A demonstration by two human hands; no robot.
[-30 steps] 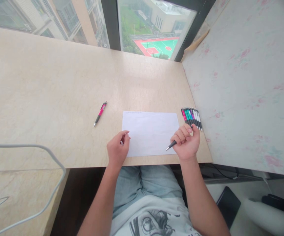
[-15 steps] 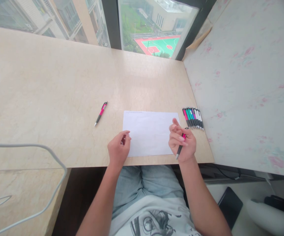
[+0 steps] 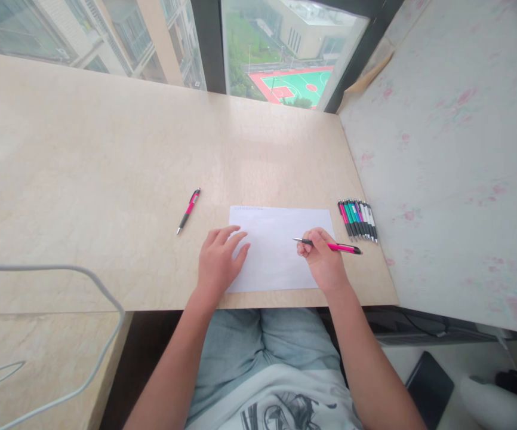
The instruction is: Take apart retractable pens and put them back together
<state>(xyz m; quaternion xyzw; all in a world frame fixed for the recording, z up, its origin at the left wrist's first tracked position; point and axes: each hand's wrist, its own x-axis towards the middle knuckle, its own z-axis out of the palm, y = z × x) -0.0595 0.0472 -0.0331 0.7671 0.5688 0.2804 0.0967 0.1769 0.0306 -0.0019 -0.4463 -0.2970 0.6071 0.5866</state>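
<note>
Right hand (image 3: 325,263) has its fingers clamped on a pink pen (image 3: 347,248) above the paper (image 3: 274,254); left hand (image 3: 218,263), fingers apart, is at the paper's left edge; step appears to be readying the pen, the next calling for steady aim.

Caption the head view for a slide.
Right hand holding a pink pen over white paper, left hand open.

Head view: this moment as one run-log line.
left hand: open, at left edge of paper | right hand: holds pink pen, tip pointing left | lone pink pen: left of paper | pen row: right of paper
</note>
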